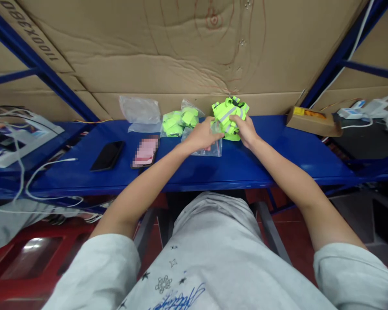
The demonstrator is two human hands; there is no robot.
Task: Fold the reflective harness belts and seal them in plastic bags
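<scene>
Gripping from the right, the right hand (245,131) is curled narrowly around a small neon-green vest (228,113) with grey stripes, fingers over its top edge and thumb hidden behind it. The left hand (202,135) is closed to a pinch on the mouth of a clear bag (210,148), which lies flat on the blue shelf (278,159) just below the vest; the two hands nearly meet, and the vest touches the bag's upper edge. Both sit at the back middle of the shelf, near the cardboard wall (181,64). Counted: one vest in hand and one clear bag in hand. Just left of them lies one packed bag (179,120) of green pieces; how many are inside cannot be told. Further left is a heap of empty bags (139,111), number unclear. Nearer the front edge lie one black phone (107,156) and, beside it, one flat pink thing (145,151), blurred. One brown box (312,120) lies well apart on the right.
</scene>
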